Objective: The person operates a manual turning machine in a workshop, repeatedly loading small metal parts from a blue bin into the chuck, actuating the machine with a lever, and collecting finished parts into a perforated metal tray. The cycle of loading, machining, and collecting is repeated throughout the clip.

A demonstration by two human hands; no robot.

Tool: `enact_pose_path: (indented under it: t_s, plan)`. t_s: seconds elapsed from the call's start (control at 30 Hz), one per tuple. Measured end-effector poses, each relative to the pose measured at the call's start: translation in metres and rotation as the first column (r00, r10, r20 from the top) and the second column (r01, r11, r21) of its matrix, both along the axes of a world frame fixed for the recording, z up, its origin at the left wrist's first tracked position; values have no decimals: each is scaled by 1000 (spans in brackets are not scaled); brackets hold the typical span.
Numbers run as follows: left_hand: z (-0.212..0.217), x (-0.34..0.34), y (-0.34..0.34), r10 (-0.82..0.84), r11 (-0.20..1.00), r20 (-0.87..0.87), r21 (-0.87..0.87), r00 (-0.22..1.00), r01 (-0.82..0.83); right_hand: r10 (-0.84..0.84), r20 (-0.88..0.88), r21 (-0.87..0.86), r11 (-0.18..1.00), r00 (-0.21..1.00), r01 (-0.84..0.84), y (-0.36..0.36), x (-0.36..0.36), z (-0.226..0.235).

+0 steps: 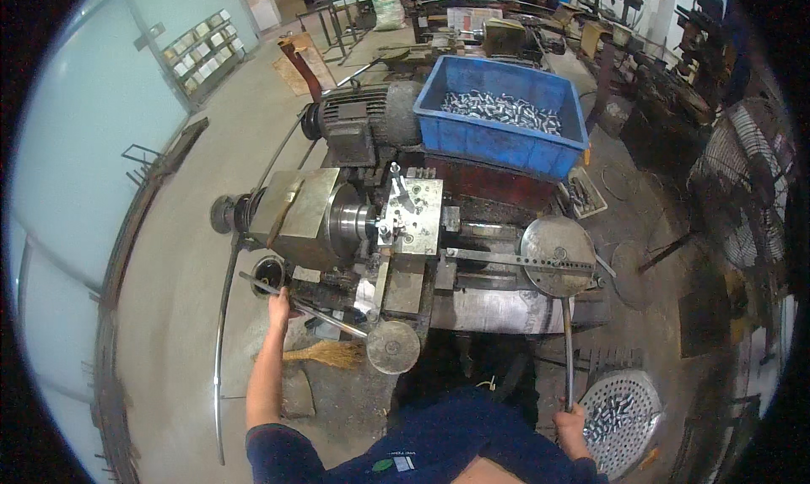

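Left hand [279, 302]: closed around the near end of a long steel lever rod [325, 317], which runs slantwise along the front of the lathe [396, 231] to a round grey disc [393, 346] at its right end; the grip sits at the far tip, likely for the longest throw. Right hand [573, 422]: wrapped around the bottom end of a thin upright handle bar [568, 349], which rises to a round perforated index plate [557, 244] on the machine's right side; held low, probably for leverage as well. Between the hands: headstock and chuck [346, 218], with a square tool block [412, 216] just beside the chuck face. Behind the bed: a grey motor [359, 117] and a blue crate [504, 117] of small bright metal pieces, set back from the levers. By the right hand: a round perforated basket [620, 416] holding similar pieces, just beside the wrist. Under the left forearm: a straw brush [325, 355] on the concrete floor [177, 315]. Open room lies to the left; the right is hemmed by a standing fan [747, 197] and clutter.
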State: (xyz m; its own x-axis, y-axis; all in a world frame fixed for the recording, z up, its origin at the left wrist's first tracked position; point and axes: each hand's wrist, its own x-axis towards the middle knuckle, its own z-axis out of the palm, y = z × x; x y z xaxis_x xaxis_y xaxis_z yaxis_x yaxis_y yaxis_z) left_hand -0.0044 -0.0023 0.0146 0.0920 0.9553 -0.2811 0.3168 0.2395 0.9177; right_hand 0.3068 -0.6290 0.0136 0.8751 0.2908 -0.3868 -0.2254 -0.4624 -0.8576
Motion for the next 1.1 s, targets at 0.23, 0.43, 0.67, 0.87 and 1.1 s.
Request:
enact_pose_path:
  t_s: [0.23,0.43,0.67,0.87,1.1]
  plan:
    - [29,9,-12,-29,996,-50,-84,998,25,450,522,-755,639,725,147,-57,124,21]
    - [18,11,-19,-165,985,36,-39,986,167,415,568,-817,387,711,427,-36,271,20]
    - [-28,-34,-14,-106,990,-59,90,993,111,310,818,-449,870,484,201,40,170,12]
    - [-63,-2,-38,-261,729,-941,-45,217,683,331,642,-445,896,692,-16,53,107,6]
    - [-186,-9,-62,-110,936,-766,134,633,325,353,592,-373,917,724,-142,87,118,26]
